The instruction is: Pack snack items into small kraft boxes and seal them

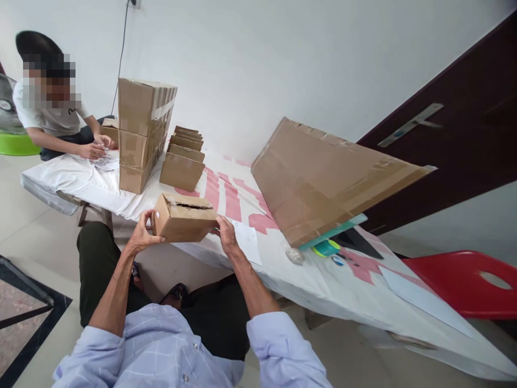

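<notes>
Between my two hands is a small brown cardboard box, held at the near edge of the covered table. A dark gap runs along its top where the flaps meet. My left hand grips the left end, thumb along the lower front. On the right end, my right hand presses with its fingers partly hidden behind the box. Just beyond stands a row of open cardboard boxes with flaps up. A tall stack of cardboard boxes rises to their left.
A large cardboard carton leans at the right, beside a teal tape roll. White paper lies on the sheet-covered table. Another person sits at the far left, hands over paper. A red chair stands right.
</notes>
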The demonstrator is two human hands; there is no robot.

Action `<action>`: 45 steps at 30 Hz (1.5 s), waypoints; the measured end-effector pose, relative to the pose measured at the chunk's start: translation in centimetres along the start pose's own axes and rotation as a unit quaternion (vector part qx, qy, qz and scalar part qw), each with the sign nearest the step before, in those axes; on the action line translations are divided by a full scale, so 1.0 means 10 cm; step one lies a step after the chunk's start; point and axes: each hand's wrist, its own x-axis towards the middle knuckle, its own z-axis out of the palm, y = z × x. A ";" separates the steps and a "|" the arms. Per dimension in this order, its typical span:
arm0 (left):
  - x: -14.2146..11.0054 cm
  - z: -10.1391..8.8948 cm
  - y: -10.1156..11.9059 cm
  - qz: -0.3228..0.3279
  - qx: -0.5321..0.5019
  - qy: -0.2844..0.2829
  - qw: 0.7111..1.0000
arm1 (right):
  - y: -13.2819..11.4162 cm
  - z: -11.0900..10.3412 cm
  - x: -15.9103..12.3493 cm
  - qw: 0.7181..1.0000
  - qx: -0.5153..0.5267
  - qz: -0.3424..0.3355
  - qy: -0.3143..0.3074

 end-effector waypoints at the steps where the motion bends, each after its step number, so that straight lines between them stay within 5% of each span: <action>1: 0.00 0.01 0.01 0.004 0.002 0.001 1.000 | 0.01 -0.01 0.00 1.000 0.005 0.006 0.006; 13: 0.02 0.09 0.07 0.037 0.067 0.031 0.997 | 0.07 -0.03 0.04 0.998 0.045 0.025 0.025; 37: -0.02 0.09 0.26 0.058 0.097 0.006 0.994 | 0.05 -0.07 -0.03 1.000 0.014 -0.002 0.022; 41: -0.02 0.12 0.30 0.068 0.107 0.013 0.992 | -0.08 -0.09 -0.01 0.993 -0.077 -0.067 0.058; 45: -0.01 0.15 0.35 0.082 0.120 0.029 0.989 | -0.41 0.01 -0.08 0.941 -0.199 -0.252 0.109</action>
